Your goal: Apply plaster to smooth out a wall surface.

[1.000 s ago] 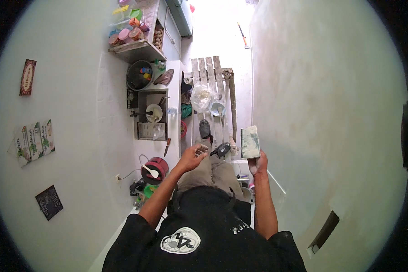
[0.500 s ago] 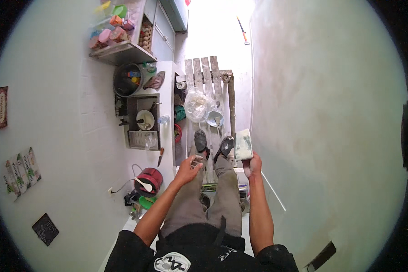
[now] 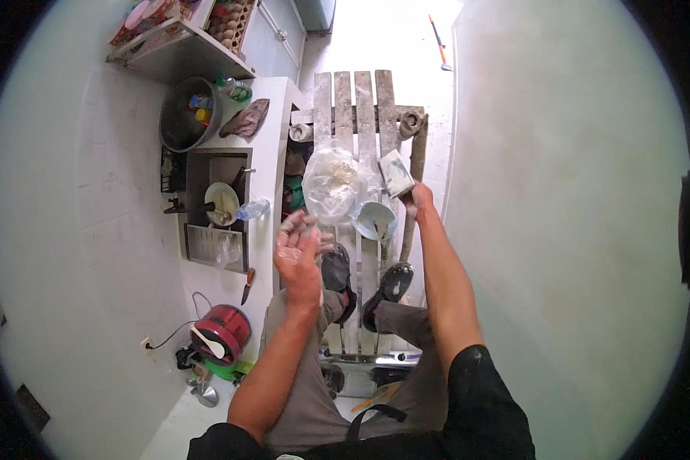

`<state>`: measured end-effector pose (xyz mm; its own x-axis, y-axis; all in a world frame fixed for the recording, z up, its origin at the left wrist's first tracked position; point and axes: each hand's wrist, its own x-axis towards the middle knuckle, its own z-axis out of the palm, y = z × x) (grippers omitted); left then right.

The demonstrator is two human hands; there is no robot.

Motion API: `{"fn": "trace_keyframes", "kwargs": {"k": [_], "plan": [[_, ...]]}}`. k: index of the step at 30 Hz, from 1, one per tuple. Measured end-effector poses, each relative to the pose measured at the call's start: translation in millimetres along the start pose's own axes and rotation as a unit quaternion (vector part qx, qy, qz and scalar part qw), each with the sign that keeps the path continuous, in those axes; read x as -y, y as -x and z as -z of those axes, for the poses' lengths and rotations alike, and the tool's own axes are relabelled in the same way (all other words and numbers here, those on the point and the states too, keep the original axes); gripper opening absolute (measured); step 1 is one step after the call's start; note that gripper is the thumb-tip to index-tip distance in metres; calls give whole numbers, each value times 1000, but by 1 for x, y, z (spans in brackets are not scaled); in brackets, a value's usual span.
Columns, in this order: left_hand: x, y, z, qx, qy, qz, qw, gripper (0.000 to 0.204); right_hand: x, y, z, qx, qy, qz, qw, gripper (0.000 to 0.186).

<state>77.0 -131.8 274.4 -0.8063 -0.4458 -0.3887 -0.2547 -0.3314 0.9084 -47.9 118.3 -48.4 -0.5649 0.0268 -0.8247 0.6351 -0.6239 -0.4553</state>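
Right hand gripping a paste-smeared block, left hand loosely spread.
The right hand is closed around the near end of the flat rectangular block, some fingers hidden behind it; whitish paste coats its upper face. The block is held tilted over the right edge of a slatted wooden platform, near a clear plastic bag of whitish material and a light blue bowl. The left hand, fingers apart, slightly curled and dusted pale, is over the platform's left edge, just beside the bag. Two dark shoes stand on the platform. On the white worktop, a clear bottle lies by the right edge and a knife near the corner of a sink.
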Motion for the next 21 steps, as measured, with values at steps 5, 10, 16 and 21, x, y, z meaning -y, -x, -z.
{"fn": "trace_keyframes", "kwargs": {"k": [5, 10, 16, 21], "plan": [[-16, -43, 3, -36, 11, -123, 992, 40, -36, -108, -42, 40, 73, 9, 997, 22], [-9, -59, -5, -45, 24, -204, 978, 40, -36, -146, -56, 62, 327, 5, 943, 19], [19, -90, -30, -60, 114, -228, 965, 41, 0, -161, -36, 18, 515, 150, 843, 31], [15, -100, -44, -32, 239, -205, 949, 42, 24, -172, -34, -49, 773, 330, 540, 27]]}}
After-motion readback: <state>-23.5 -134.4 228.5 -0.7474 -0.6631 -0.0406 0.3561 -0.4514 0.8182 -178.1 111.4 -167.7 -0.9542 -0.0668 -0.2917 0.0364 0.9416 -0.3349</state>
